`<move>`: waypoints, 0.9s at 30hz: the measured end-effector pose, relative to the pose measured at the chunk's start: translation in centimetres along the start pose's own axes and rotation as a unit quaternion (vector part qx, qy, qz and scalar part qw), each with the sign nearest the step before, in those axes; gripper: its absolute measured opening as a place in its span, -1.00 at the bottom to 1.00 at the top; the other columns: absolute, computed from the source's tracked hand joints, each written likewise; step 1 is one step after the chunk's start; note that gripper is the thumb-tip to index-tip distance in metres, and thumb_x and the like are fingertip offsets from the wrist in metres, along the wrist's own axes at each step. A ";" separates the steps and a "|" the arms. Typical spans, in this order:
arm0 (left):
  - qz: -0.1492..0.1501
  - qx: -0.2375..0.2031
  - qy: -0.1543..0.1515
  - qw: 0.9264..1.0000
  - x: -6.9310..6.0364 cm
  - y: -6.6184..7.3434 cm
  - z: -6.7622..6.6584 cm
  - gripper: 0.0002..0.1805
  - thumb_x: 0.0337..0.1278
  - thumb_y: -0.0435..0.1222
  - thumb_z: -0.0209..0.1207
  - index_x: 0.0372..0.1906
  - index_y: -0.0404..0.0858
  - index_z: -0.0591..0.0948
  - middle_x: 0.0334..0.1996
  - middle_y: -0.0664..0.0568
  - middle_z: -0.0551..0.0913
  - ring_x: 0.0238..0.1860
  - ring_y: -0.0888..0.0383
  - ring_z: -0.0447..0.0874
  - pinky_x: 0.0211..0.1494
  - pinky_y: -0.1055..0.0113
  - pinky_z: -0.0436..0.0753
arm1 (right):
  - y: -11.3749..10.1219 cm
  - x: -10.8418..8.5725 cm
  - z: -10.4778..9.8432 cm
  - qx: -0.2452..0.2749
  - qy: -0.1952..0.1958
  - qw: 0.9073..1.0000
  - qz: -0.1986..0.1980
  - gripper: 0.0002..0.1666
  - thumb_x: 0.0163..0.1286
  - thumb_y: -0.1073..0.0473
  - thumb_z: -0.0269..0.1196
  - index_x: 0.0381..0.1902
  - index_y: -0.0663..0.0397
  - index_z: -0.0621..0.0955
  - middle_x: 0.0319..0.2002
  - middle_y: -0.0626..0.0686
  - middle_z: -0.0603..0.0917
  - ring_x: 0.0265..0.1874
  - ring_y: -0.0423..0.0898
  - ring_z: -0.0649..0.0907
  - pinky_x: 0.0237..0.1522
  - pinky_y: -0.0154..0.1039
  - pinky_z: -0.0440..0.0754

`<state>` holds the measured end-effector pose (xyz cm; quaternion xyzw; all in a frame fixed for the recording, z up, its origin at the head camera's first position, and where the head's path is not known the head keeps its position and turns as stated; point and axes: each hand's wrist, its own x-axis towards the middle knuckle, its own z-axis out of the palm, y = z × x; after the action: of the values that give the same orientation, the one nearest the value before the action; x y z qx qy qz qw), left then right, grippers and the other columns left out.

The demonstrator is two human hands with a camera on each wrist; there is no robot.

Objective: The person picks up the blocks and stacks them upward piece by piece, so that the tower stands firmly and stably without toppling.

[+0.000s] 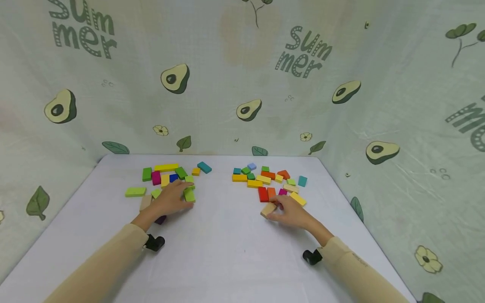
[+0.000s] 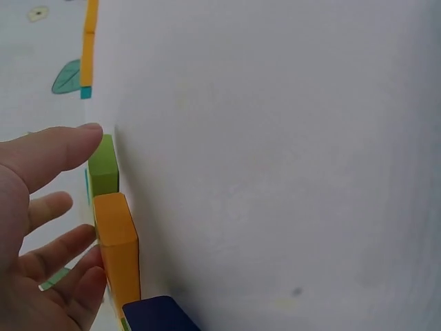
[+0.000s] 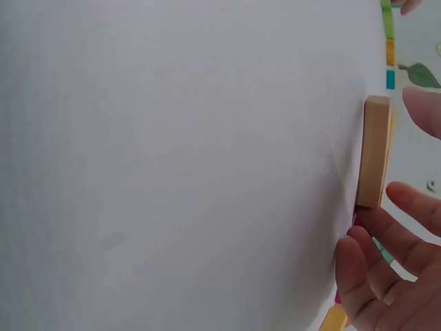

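Observation:
In the head view my left hand reaches over the left group of blocks, thumb and forefinger spread about a lime-green block. In the left wrist view the thumb overlaps one end of a green block; the other fingers lie beside an orange block. A dark block is nearer the camera. At the right group, my right hand has thumb and fingers about a plain wooden block. The right wrist view shows that wooden block near a fingertip, with a gap beside the thumb.
Several coloured blocks lie around the left hand, including a long yellow one and a teal one. Beyond the right hand are a red block, a yellow block and several others. A patterned cloth hangs behind the white table.

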<state>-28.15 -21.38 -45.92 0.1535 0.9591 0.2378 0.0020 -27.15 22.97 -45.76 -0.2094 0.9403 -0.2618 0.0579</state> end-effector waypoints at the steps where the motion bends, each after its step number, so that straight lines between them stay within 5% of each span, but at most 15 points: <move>1: -0.002 -0.001 0.003 1.000 0.0 -0.1 0.0 -0.23 0.27 -0.11 0.46 0.50 -0.26 0.48 0.36 -0.37 0.47 0.29 -0.31 0.50 0.33 -0.32 0.58 | 0.0 0.1 0.0 -0.002 0.001 1.000 -0.001 -0.25 0.33 -0.10 0.53 0.35 0.13 0.59 0.05 0.01 0.66 0.00 -0.04 0.58 0.03 -0.13 0.66; 11: 0.008 -0.013 -0.015 1.000 -0.1 -0.3 -0.1 -0.28 0.27 -0.12 0.47 0.43 -0.34 0.54 0.34 -0.36 0.50 0.31 -0.31 0.50 0.35 -0.29 0.58 | -0.2 0.8 0.4 -0.015 -0.001 1.000 0.009 -0.37 0.29 0.06 0.56 0.27 0.07 0.65 -0.05 -0.05 0.65 -0.08 -0.08 0.55 -0.02 -0.17 0.63; 16: 0.010 -0.009 -0.027 1.000 -0.2 -0.2 -0.1 -0.31 0.27 -0.10 0.48 0.40 -0.34 0.59 0.33 -0.34 0.50 0.29 -0.29 0.50 0.33 -0.25 0.61 | -0.2 0.6 0.4 -0.015 -0.007 1.000 0.009 -0.30 0.27 -0.02 0.57 0.31 0.06 0.63 0.02 -0.04 0.67 -0.04 -0.09 0.57 0.02 -0.15 0.67; 27: 0.027 0.008 -0.050 0.998 -0.4 1.3 0.2 -0.29 0.28 -0.12 0.46 0.44 -0.34 0.55 0.38 -0.35 0.54 0.42 -0.35 0.43 0.44 -0.30 0.49 | -0.7 0.8 0.1 0.002 -0.033 0.999 -0.021 -0.33 0.32 0.10 0.51 0.36 0.10 0.60 0.06 -0.01 0.65 0.01 -0.04 0.56 0.08 -0.12 0.65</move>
<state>-27.40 -20.29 -45.49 0.1912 0.9551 0.2222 0.0426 -27.56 22.03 -45.45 -0.2371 0.9330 -0.2574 0.0839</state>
